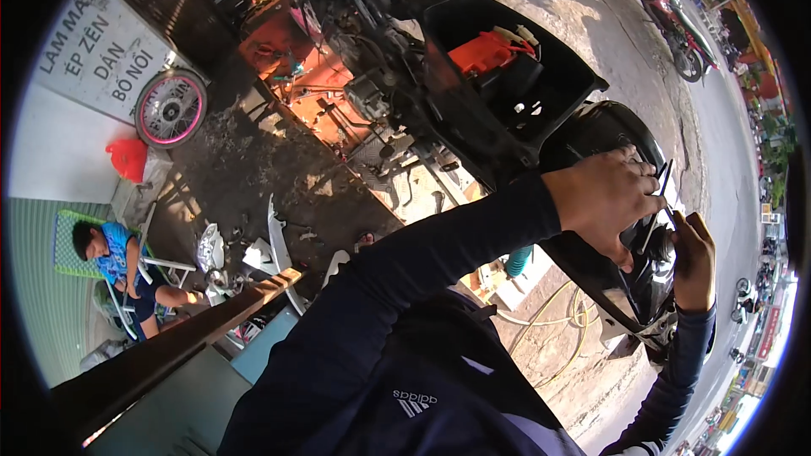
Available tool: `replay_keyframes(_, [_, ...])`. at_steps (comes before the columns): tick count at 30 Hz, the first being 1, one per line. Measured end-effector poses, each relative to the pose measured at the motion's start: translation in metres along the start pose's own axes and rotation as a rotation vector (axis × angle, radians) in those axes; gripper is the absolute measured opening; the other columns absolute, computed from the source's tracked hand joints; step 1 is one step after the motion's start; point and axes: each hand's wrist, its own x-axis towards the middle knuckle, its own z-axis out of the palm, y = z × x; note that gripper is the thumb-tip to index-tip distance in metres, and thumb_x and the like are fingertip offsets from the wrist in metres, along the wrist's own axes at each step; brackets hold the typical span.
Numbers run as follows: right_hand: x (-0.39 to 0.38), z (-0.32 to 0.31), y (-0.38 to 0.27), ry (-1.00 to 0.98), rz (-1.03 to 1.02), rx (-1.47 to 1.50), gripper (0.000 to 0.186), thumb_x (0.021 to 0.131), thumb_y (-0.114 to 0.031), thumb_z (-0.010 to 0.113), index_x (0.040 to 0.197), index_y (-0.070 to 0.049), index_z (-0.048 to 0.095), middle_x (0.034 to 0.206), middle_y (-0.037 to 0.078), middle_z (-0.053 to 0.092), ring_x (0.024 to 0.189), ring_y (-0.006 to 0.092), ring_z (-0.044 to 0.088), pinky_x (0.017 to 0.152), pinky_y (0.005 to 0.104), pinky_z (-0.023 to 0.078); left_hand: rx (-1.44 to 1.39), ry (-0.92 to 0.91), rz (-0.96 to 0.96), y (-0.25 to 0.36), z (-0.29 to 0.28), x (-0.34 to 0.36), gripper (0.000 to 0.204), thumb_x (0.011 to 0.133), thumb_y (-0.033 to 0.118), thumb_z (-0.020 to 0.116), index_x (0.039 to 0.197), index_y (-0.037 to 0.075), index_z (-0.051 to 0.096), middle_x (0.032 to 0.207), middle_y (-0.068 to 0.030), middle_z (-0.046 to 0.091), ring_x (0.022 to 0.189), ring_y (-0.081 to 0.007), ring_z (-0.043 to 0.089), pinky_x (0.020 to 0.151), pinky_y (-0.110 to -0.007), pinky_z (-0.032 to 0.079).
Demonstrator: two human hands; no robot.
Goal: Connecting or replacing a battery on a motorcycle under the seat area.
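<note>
My left hand (601, 203) lies over a glossy black motorbike body part (591, 137), with its thumb stretched away from its slightly bent fingers. Thin dark strips (656, 215) show beside those fingertips; their kind is unclear. Close by on the right, my right hand (694, 263) has bent fingers at the edge of the same part. What they grip, if anything, is hidden. Beyond my hands is a partly stripped motorbike, its black storage bin (553, 76) uncovered. An orange-red object (483, 52) rests in that bin.
A brown beam (182, 333) runs beside my left arm. Loose body panels (276, 241) lie on the dark floor, near a person seated in a chair (118, 257). A wheel (171, 108) leans at the far left. A yellow hose (579, 321) coils on the ground.
</note>
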Motion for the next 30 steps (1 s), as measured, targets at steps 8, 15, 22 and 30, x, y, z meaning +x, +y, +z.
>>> replay_keyframes(8, [-0.009,0.003,-0.007,0.157,-0.023,-0.058,0.026,0.093,0.005,0.050,0.116,0.008,0.061,0.118,0.020,0.057,0.106,0.0348,0.059,0.094,0.0387,0.046,-0.024,-0.094,-0.079,0.008,-0.002,-0.001,0.087,0.068,0.067,0.075,0.120,-0.001,0.064,0.130,-0.0174,0.061,0.131,-0.0308,0.051,0.114,-0.048,0.033])
replay_keyframes(15, [-0.038,0.038,-0.088,0.986,-0.338,0.509,0.042,0.104,-0.027,0.035,0.081,0.001,0.057,0.079,0.014,0.055,0.072,0.0299,0.054,0.067,0.0414,0.047,-0.002,0.485,-0.023,0.015,0.010,-0.043,0.046,0.075,0.045,0.076,0.095,0.004,0.069,0.105,-0.0088,0.064,0.110,-0.0267,0.059,0.103,-0.045,0.042])
replay_keyframes(22, [0.046,0.161,-0.275,0.279,-0.542,1.001,0.027,0.087,-0.017,0.059,0.064,-0.009,0.047,0.055,0.002,0.045,0.045,0.0181,0.045,0.045,0.0295,0.040,-0.309,0.540,-0.563,0.009,-0.032,-0.294,0.027,0.082,0.020,0.074,0.067,0.009,0.054,0.070,-0.0063,0.055,0.067,-0.0264,0.059,0.058,-0.040,0.046])
replay_keyframes(30, [0.224,0.274,-0.457,-0.232,-0.419,0.835,0.034,0.088,-0.018,0.054,0.058,-0.003,0.046,0.052,0.010,0.041,0.043,0.0265,0.042,0.045,0.0352,0.030,-0.435,0.392,-1.060,-0.090,-0.125,-0.495,0.031,0.086,0.028,0.070,0.070,0.005,0.058,0.066,-0.0179,0.056,0.064,-0.0392,0.057,0.058,-0.046,0.044])
